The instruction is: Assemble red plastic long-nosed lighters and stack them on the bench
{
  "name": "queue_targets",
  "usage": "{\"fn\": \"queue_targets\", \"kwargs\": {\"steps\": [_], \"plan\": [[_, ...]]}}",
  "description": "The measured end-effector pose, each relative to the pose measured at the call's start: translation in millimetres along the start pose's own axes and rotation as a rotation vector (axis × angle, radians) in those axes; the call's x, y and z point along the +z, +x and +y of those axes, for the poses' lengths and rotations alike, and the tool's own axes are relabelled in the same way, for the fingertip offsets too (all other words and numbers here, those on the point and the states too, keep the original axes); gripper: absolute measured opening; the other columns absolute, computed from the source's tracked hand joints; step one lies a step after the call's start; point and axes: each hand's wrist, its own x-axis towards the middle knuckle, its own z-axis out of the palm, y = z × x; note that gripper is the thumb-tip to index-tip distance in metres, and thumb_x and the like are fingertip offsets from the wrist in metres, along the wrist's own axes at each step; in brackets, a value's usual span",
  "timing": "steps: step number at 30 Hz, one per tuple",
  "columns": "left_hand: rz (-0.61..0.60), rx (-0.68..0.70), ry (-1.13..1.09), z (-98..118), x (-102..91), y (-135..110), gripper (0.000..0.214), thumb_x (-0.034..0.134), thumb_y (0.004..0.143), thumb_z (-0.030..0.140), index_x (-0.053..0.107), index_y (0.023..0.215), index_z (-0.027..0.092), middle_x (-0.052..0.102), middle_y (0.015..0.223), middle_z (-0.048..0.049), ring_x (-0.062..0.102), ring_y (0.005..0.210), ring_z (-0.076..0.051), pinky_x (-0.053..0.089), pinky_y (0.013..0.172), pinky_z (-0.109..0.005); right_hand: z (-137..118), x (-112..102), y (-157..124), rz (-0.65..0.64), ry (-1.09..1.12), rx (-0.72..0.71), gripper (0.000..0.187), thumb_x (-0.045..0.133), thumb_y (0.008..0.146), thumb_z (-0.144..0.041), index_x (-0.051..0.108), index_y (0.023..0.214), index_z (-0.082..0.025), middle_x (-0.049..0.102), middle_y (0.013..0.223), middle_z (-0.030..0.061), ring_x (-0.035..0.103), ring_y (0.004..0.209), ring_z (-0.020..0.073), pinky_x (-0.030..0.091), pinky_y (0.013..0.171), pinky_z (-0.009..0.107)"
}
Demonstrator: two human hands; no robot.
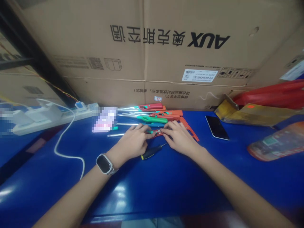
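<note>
Both hands meet over a red long-nosed lighter (157,133) on the blue table, its handle apparently opened up with small pale parts showing. My left hand (135,139), with a watch on the wrist, is closed on the lighter, whose metal nozzle points left. The bent fingers of my right hand (177,136) pinch at the handle's right end; the exact part is too small to make out. An orange-red handle piece (190,129) lies beside that hand. Below the fingers rests a black and yellow screwdriver (152,152). Just behind lie a green lighter (154,119) and several red ones.
A large cardboard box (147,63) walls off the back. On the left stand a white power strip (57,118) and a trailing white cable (68,155). A phone (217,127), a yellow-taped carton (258,113) and a clear plastic container (275,142) occupy the right.
</note>
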Motion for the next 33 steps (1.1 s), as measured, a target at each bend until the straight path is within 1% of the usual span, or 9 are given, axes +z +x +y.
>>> {"fn": "queue_targets", "kwargs": {"steps": [7, 11, 15, 17, 19, 22, 25, 28, 33], "plan": [[0.008, -0.03, 0.016, 1, -1.4, -2, 0.049, 0.05, 0.083, 0.012, 0.068, 0.126, 0.028, 0.062, 0.127, -0.0066, 0.056, 0.111, -0.029, 0.047, 0.092, -0.044, -7, -2, 0, -0.01, 0.088, 0.015, 0.033, 0.046, 0.099, -0.022, 0.071, 0.119, -0.017, 0.067, 0.112, 0.0131, 0.058, 0.11, 0.0262, 0.049, 0.096, 0.043], [0.004, -0.052, 0.025, 2, -3.8, -2, 0.046, 0.051, 0.083, 0.014, 0.069, 0.124, 0.027, 0.063, 0.127, -0.0072, 0.057, 0.11, -0.03, 0.047, 0.091, -0.045, -8, -3, -7, -0.051, 0.134, 0.063, 0.039, 0.043, 0.099, -0.022, 0.064, 0.131, -0.014, 0.065, 0.131, 0.013, 0.061, 0.12, 0.0264, 0.047, 0.105, 0.045], [0.019, -0.054, 0.047, 4, -3.0, -2, 0.043, 0.051, 0.084, 0.015, 0.071, 0.12, 0.026, 0.064, 0.125, -0.0078, 0.057, 0.11, -0.029, 0.046, 0.091, -0.045, -7, -2, -18, -0.146, 0.152, 0.028, 0.048, 0.041, 0.101, -0.027, 0.05, 0.145, -0.011, 0.043, 0.153, 0.0137, 0.039, 0.144, 0.0265, 0.033, 0.12, 0.048], [0.032, -0.051, 0.057, 4, -1.8, -2, 0.042, 0.051, 0.084, 0.016, 0.071, 0.12, 0.025, 0.064, 0.124, -0.0077, 0.057, 0.109, -0.029, 0.046, 0.091, -0.044, -7, -1, -22, -0.184, 0.176, 0.016, 0.052, 0.04, 0.102, -0.034, 0.044, 0.149, -0.011, 0.034, 0.157, 0.0133, 0.03, 0.148, 0.026, 0.029, 0.122, 0.05], [0.053, -0.041, 0.061, 5, -0.9, -1, 0.039, 0.051, 0.086, 0.017, 0.071, 0.118, 0.024, 0.065, 0.122, -0.0079, 0.057, 0.109, -0.028, 0.045, 0.09, -0.044, -7, -1, -23, -0.19, 0.204, 0.019, 0.054, 0.038, 0.103, -0.039, 0.042, 0.15, -0.013, 0.031, 0.158, 0.0127, 0.026, 0.149, 0.0251, 0.026, 0.123, 0.05], [0.1, -0.024, 0.066, 6, -0.3, 1, 0.036, 0.05, 0.088, 0.019, 0.071, 0.117, 0.022, 0.065, 0.125, -0.0083, 0.056, 0.112, -0.029, 0.043, 0.092, -0.044, -7, -1, -23, -0.191, 0.203, 0.022, 0.055, 0.035, 0.104, -0.042, 0.041, 0.151, -0.014, 0.032, 0.158, 0.0124, 0.026, 0.149, 0.024, 0.024, 0.124, 0.05], [0.13, 0.03, 0.041, 9, 1.9, 5, 0.041, 0.047, 0.09, 0.017, 0.064, 0.128, 0.022, 0.062, 0.133, -0.0075, 0.053, 0.117, -0.029, 0.041, 0.094, -0.045, -8, -2, -22, -0.203, 0.186, 0.025, 0.057, 0.034, 0.104, -0.044, 0.04, 0.151, -0.012, 0.033, 0.158, 0.0134, 0.026, 0.149, 0.0235, 0.022, 0.124, 0.049], [0.111, 0.088, 0.014, 11, 6.4, 8, 0.046, 0.044, 0.093, 0.014, 0.059, 0.135, 0.022, 0.06, 0.14, -0.0067, 0.052, 0.12, -0.027, 0.04, 0.095, -0.044, -10, -4, -22, -0.2, 0.211, 0.035, 0.057, 0.036, 0.103, -0.044, 0.041, 0.151, -0.013, 0.035, 0.157, 0.014, 0.027, 0.149, 0.0245, 0.022, 0.124, 0.051], [0.069, 0.084, 0.027, 11, 11.6, 8, 0.049, 0.042, 0.093, 0.012, 0.057, 0.138, 0.025, 0.058, 0.144, -0.0029, 0.05, 0.119, -0.028, 0.04, 0.095, -0.044, -16, -9, -23, -0.187, 0.243, 0.105, 0.057, 0.037, 0.102, -0.043, 0.038, 0.15, -0.011, 0.039, 0.155, 0.0175, 0.031, 0.148, 0.0269, 0.028, 0.121, 0.052]]}}
